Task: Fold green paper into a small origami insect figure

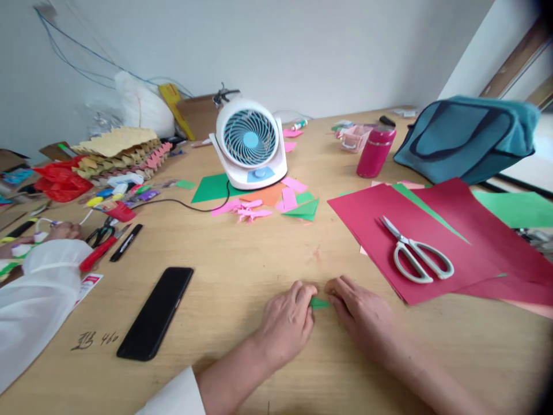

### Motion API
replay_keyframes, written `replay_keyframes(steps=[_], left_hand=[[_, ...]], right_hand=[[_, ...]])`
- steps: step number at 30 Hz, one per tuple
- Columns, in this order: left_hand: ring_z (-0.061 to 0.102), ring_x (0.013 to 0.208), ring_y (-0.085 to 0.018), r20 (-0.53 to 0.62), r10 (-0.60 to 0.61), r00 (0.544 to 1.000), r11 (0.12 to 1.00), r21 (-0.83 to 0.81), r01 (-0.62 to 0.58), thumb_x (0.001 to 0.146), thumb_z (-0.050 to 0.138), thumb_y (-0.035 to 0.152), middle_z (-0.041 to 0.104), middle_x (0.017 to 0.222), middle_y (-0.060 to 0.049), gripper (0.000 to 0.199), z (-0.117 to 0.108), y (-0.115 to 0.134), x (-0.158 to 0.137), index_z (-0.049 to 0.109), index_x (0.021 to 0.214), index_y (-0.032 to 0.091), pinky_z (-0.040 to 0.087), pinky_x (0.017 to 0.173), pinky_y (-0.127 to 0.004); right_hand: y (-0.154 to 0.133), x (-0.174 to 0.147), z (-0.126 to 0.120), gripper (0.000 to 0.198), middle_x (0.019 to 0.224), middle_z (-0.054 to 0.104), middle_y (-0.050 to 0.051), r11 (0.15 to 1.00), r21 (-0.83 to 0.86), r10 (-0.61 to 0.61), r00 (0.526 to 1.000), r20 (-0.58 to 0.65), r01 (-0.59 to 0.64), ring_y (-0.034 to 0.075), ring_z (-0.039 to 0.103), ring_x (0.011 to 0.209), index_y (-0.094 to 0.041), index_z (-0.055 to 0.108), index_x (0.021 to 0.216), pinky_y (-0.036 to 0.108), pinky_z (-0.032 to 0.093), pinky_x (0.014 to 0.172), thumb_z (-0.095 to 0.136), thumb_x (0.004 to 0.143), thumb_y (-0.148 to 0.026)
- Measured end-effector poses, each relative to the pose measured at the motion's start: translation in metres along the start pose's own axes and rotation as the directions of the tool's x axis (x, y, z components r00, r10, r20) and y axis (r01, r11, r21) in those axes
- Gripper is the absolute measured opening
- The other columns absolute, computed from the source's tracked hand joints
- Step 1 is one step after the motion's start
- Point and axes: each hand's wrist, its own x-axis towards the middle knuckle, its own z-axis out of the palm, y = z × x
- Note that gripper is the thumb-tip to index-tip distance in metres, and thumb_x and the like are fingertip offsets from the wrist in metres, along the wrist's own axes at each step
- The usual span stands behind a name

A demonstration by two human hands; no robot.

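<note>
A small piece of green paper lies on the table between my two hands, mostly hidden by the fingers. My left hand is closed on its left end, fingertips pressed together at the tabletop. From the other side my right hand has its fingers curled at the right end of the same paper. Further up the table are folded pink paper pieces and a folded green sheet. White-handled scissors rest on dark red sheets to the right.
A black phone lies to the left. A white fan stands at the back, its cord running left. A pink bottle and a teal bag stand back right. At far left a co-worker's sleeve reaches over the table beside red-handled cutters.
</note>
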Motion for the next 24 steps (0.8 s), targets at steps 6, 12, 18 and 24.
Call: replay_keyframes(steps=[6, 12, 18, 24], left_hand=[[0.063, 0.096, -0.019, -0.055, 0.053, 0.997, 0.99, -0.128, -0.06, 0.089, 0.05, 0.011, 0.061, 0.111, -0.005, 0.042, -0.004, -0.006, 0.002, 0.043, 0.129, 0.021, 0.053, 0.088, -0.035], [0.059, 0.1, -0.02, -0.059, -0.001, 0.998, 0.98, -0.197, -0.011, 0.088, 0.057, 0.012, 0.052, 0.108, -0.007, 0.025, -0.01, -0.006, 0.001, 0.055, 0.113, 0.017, 0.052, 0.09, -0.034], [0.056, 0.099, -0.019, -0.028, -0.01, 1.0, 0.965, -0.261, 0.002, 0.087, 0.056, 0.009, 0.056, 0.102, -0.005, 0.012, -0.011, -0.005, 0.002, 0.055, 0.095, 0.018, 0.05, 0.089, -0.034], [0.057, 0.099, -0.019, -0.02, 0.002, 1.0, 0.954, -0.3, -0.008, 0.088, 0.06, 0.014, 0.06, 0.104, -0.005, 0.015, -0.013, -0.008, 0.002, 0.056, 0.102, 0.019, 0.05, 0.087, -0.033]], right_hand=[[-0.003, -0.001, -0.005, 0.016, 0.098, 0.064, 0.004, 0.999, 0.0, 0.037, 0.998, 0.057, -0.037, 0.018, 0.066, 0.078, -0.021, 0.059, 0.103, 0.028, 0.043, 0.065, 0.045, 0.099, -0.026], [-0.006, -0.003, -0.004, 0.011, 0.097, 0.063, 0.002, 1.0, -0.02, 0.012, 1.0, 0.024, -0.011, 0.018, 0.065, 0.077, -0.022, 0.059, 0.104, 0.029, 0.042, 0.065, 0.055, 0.094, -0.025], [-0.009, -0.002, -0.003, 0.007, 0.094, 0.061, 0.003, 1.0, 0.012, -0.018, 0.999, 0.026, 0.018, 0.018, 0.062, 0.079, -0.021, 0.061, 0.097, 0.03, 0.043, 0.068, 0.059, 0.092, -0.025], [-0.009, -0.001, -0.002, 0.007, 0.088, 0.06, 0.002, 0.998, 0.051, -0.039, 0.998, 0.041, 0.037, 0.018, 0.059, 0.079, -0.021, 0.061, 0.088, 0.03, 0.042, 0.07, 0.057, 0.093, -0.022]])
